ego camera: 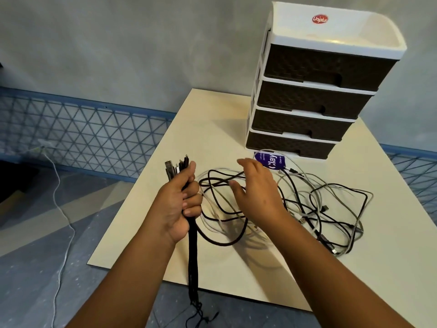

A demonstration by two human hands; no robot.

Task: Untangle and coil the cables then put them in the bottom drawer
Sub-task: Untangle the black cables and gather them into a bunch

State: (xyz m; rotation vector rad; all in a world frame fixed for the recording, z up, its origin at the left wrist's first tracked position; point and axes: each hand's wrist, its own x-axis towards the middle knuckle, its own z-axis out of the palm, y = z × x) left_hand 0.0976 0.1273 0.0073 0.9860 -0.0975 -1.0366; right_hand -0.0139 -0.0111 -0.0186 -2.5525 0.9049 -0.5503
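My left hand (182, 202) is closed around a bundle of black cables (192, 261); their plug ends stick up above my fist and the cords hang down past the board's front edge. My right hand (256, 192) hovers open, fingers spread, over a tangle of black and grey-white cables (316, 209) lying on the cream board (227, 129). Behind the tangle stands a white drawer unit (319, 31) with several dark brown drawers, all closed. Its bottom drawer (287, 145) sits level with the board.
A purple card (272, 160) lies in front of the bottom drawer. A blue lattice rail (82, 129) runs along the grey wall behind. A white cord (62, 214) trails across the blue-grey floor at left.
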